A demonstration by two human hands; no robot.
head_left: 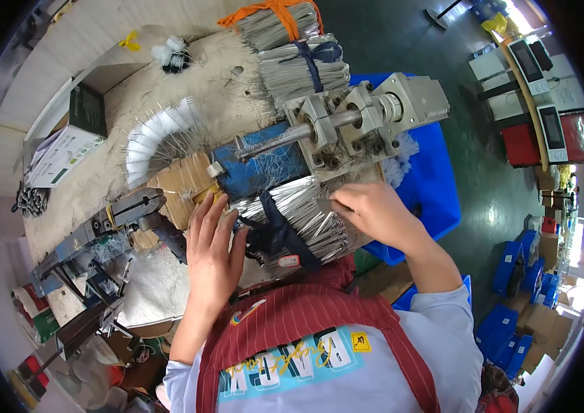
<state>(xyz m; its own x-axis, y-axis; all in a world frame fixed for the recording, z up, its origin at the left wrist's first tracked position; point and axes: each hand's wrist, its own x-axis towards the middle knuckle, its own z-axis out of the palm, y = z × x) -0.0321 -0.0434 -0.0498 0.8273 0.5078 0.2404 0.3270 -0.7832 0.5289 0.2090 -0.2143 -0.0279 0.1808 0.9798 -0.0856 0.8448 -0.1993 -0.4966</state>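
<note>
Fingers outstretched, my left hand (pixel 213 251) is open beside a piece of cardboard (pixel 182 184) and the near edge of a blue plate (pixel 261 162). My right hand (pixel 374 210) has thumb and forefinger pinched at the right end of a bundle of silvery wires (pixel 323 234). What lies between those fingertips is too small to make out. A dark blue cloth strip (pixel 282 224) ties the bundle, which lies in front of my body. Just beyond it stands a machine with a metal shaft (pixel 275 140), bearing blocks (pixel 319 127) and a grey motor (pixel 424 100).
Two more tied wire bundles (pixel 306 63) lie at the back. A curved white bristle brush (pixel 151 141) and small white brushes (pixel 170 54) rest on the bench (pixel 226 96). A blue bin (pixel 443 182) stands at the right; a metal clamp-like tool (pixel 134 208) is left.
</note>
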